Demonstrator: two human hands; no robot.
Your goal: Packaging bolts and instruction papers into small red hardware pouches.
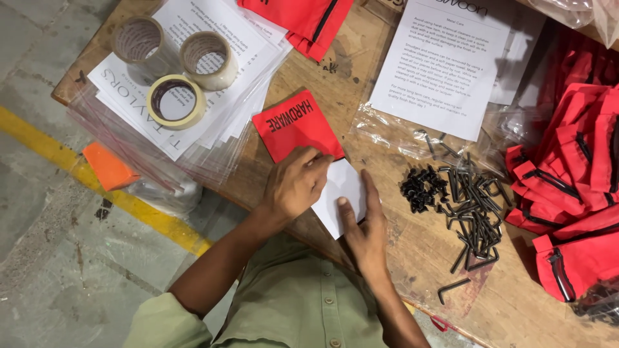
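Note:
A red fabric pouch (293,122) with black lettering lies on the wooden table (361,71). A folded white paper sheet (342,187) sticks out of its near end. My left hand (296,183) grips the pouch's near edge where the paper enters. My right hand (362,222) rests flat on the paper, index finger pointing along its right edge.
Black screws (422,187) and hex keys (477,219) lie in a heap to the right. Red zip pouches (574,187) are stacked at the far right and at the top (303,19). Three tape rolls (177,100) sit on printed sheets in clear bags (213,84). A printed sheet (445,64) lies beyond.

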